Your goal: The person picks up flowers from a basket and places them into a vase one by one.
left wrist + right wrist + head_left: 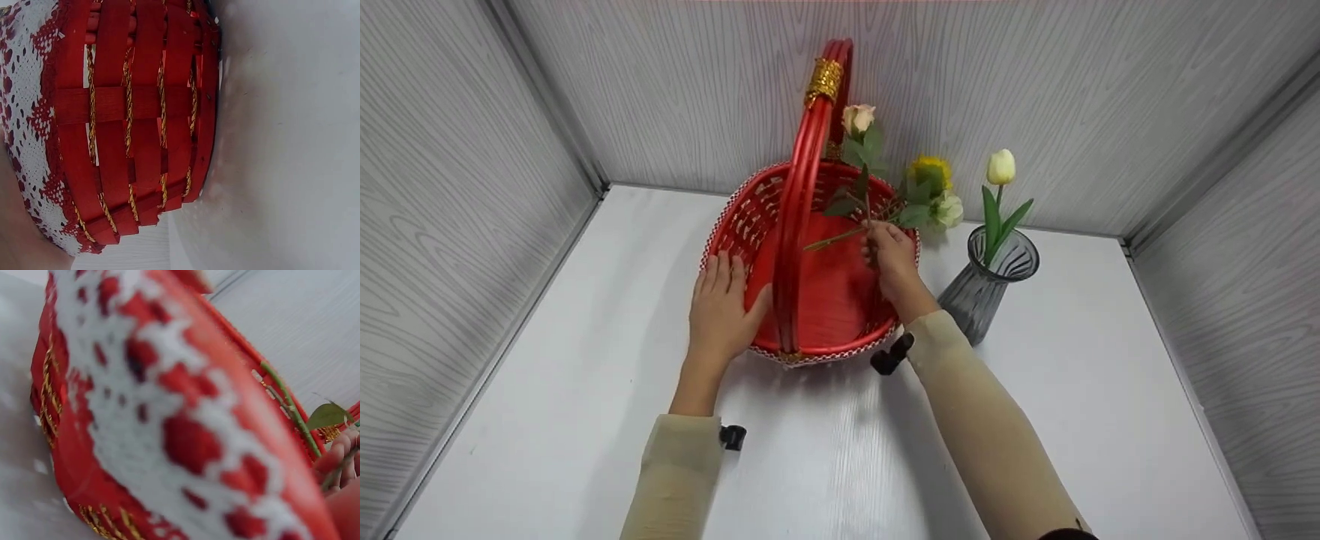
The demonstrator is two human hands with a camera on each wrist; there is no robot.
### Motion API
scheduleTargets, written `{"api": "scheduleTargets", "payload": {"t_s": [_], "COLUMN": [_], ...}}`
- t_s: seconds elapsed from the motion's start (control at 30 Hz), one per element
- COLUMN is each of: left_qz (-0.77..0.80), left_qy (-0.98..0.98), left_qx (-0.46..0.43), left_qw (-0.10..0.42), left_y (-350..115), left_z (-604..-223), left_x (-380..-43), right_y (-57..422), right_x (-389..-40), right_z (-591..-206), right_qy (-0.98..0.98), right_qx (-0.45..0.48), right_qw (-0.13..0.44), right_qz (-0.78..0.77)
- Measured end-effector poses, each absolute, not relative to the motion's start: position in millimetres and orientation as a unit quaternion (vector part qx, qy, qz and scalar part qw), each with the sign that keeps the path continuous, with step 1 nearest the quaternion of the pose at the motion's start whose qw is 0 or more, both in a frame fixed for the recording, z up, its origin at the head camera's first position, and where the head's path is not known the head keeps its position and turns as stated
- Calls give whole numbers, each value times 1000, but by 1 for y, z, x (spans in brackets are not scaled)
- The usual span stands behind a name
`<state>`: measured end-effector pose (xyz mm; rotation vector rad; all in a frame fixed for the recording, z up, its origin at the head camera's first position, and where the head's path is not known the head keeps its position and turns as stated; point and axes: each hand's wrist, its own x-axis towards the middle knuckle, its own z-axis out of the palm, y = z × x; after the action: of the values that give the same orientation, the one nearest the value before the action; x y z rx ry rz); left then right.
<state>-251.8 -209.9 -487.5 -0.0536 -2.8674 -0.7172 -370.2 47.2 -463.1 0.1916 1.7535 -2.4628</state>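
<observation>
A red woven basket [832,300] with a tall arched handle [802,187] stands on the table. My left hand [724,311] rests on its left rim, fingers nearly straight and the thumb over the inside. Over the basket's right side, my right hand [891,259] pinches artificial flower stems [836,238]. From that hand a pale pink rose [859,118] rises upward. A yellow flower [931,172] and a whitish flower [946,209] lean out beyond the right rim; whether the fingers hold their stems too, I cannot tell. In the right wrist view, a green stem [289,405] shows beside the fingers.
To the right of the basket is a grey glass vase [982,292] holding a white tulip [1001,167]. White lace [28,112] trims the basket rim. Behind the white table [585,360] rises a grey wood-grain wall [675,90], with further walls on both sides.
</observation>
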Motion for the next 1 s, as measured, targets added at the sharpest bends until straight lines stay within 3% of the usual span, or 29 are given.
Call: {"api": "scheduleTargets", "payload": {"t_s": [0.27,0.57,1.0], "left_qz": [-245,-243,-242], "left_qy": [-965,-965,-965], "left_qx": [-23,-22,-23], "left_qw": [95,91,102], "left_y": [-210,-212,-210], "left_z": [-488,-489,-490], "left_x": [-252,-253,-254], "right_y": [56,69,79], "right_x": [-360,-345,-335], "right_z": [-444,-430,-423], "right_qy": [530,594,601], "right_qx": [41,-28,-29], "right_qw": [117,86,67], "right_qz": [-839,-799,-796]}}
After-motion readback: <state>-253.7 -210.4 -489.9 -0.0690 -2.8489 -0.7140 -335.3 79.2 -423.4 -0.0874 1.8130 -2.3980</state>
